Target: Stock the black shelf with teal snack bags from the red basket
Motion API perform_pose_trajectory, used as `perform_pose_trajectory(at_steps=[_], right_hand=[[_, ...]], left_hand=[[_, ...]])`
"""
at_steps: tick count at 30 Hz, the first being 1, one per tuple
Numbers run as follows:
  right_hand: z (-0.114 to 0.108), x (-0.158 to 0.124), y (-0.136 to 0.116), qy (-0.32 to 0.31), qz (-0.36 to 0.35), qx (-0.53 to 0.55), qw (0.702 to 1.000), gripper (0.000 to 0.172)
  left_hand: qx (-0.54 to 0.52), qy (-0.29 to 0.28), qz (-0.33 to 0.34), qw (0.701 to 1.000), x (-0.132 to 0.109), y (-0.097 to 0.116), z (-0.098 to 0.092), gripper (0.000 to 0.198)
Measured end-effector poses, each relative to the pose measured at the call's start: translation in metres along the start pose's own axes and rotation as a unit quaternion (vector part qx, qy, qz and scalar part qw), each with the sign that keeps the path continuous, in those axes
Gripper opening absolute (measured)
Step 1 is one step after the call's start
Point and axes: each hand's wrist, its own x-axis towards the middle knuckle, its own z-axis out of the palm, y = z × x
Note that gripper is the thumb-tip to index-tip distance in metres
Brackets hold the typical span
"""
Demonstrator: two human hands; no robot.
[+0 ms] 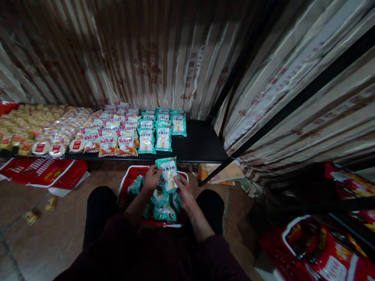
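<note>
Below black shelf [200, 141], teal packet [168, 172] upright between two grips; left hand [151, 178], right hand [184, 191] pinching its sides

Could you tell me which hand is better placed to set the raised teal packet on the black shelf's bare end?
Probably the right hand: it and the left hand both hold the teal packet, but the bare end of the shelf lies to the right.

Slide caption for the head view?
Left hand and right hand hold a teal snack packet before a black shelf.
</note>
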Motion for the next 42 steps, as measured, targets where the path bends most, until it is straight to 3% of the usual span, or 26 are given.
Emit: perform_pose_trajectory(at_steps=[6, 14, 19, 24, 28, 32, 36, 42], right_hand=[[-0.002, -0.006, 0.004, 0.011, 0.012, -0.026, 1.0, 0.054], [-0.003, -0.021, -0.006, -0.05, 0.051, -0.066, 0.995, 0.055], [0.005, -0.017, -0.003, -0.051, 0.0, -0.071, 0.996, 0.055], [0.012, -0.014, -0.006, -0.012, -0.062, -0.108, 0.992, 0.05], [0.015, -0.018, -0.012, 0.014, -0.11, -0.212, 0.971, 0.046], [0.02, -0.025, -0.015, -0.01, -0.151, -0.292, 0.944, 0.052], [0.027, -0.034, -0.017, -0.007, -0.196, -0.342, 0.919, 0.057], [0.025, -0.042, -0.024, -0.043, -0.279, -0.375, 0.883, 0.041]], left_hand=[[-0.02, 0.018, 0.008, 1.0, -0.008, -0.008, 0.016, 0.041], [0.0, 0.016, 0.016, 1.0, -0.007, -0.013, 0.017, 0.034], [0.023, -0.003, 0.038, 0.999, -0.009, -0.011, 0.014, 0.036], [0.147, 0.097, 0.123, 0.977, -0.023, 0.0, 0.014, 0.037], [0.168, 0.064, 0.18, 0.967, -0.043, 0.005, 0.022, 0.03], [0.128, 0.041, 0.118, 0.984, -0.048, 0.007, 0.026, 0.038], [0.016, 0.01, 0.056, 0.998, -0.045, 0.014, 0.022, 0.044], [-0.1, -0.039, -0.023, 0.994, -0.047, 0.02, 0.013, 0.057]])
